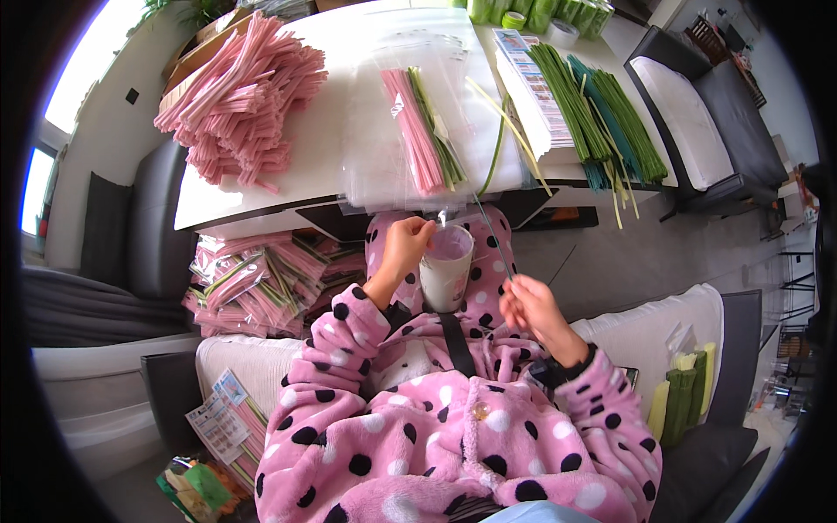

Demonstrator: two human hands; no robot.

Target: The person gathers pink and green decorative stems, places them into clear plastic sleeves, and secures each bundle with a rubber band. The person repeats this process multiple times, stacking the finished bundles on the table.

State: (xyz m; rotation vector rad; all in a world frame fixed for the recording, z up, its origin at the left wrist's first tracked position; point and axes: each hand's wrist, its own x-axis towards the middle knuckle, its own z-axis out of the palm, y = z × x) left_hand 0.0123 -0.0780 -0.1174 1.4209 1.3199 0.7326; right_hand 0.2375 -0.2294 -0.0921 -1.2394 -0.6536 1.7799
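Observation:
My left hand [409,242] is at the rim of a white paper cup [444,281] standing between my thighs; its fingertips are pinched, and whether they hold anything is too small to tell. To the right of the cup, my right hand [533,304] grips the lower end of a thin dark green stem [494,238], which slants up to the table edge. Beyond the cup, a bundle of pink pipe cleaners [415,134] and green pipe cleaners [435,124] lies on clear plastic bags [366,150]. A loose pale yellow strip [507,124] and a green one lie beside it.
A large heap of pink pipe cleaners [242,104] covers the table's left side. Printed sheets [539,98] and green bundles [575,104] lie at the right, green tape rolls [513,19] behind. Packed bags [248,281] are piled below left. More green bundles [683,399] rest on the sofa.

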